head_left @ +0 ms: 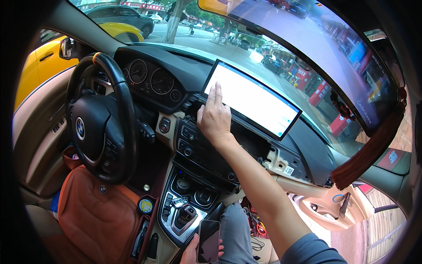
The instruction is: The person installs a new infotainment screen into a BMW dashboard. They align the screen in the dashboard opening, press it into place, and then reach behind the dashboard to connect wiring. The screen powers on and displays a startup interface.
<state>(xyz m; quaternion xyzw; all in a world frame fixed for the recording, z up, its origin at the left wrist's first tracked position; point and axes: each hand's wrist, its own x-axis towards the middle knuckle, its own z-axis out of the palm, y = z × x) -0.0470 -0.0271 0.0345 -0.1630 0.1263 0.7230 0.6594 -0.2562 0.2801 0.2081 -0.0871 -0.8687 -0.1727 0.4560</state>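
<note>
A wide display screen point(252, 103), lit mostly white, stands on the middle of the car's dashboard. Over its left part, my right hand point(215, 116) points upward with two fingers stretched out and the others bent. Those fingertips lie against or just before the glass; which of the two I cannot tell. Low in the picture, my left hand point(191, 250) holds a smartphone point(208, 241) with a dark display, its fingers wrapped around the edges. The phone is beside the gear selector point(186, 214), above my leg in grey trousers point(236, 226).
The steering wheel point(99, 119) and an orange-brown seat point(96, 211) are at left. Dash trim is off under the screen, baring a bracket point(281, 163). A wide mirror display point(316, 53) with a hanging tassel point(367, 154) is at upper right. Tools with cables point(259, 226) lie near my leg.
</note>
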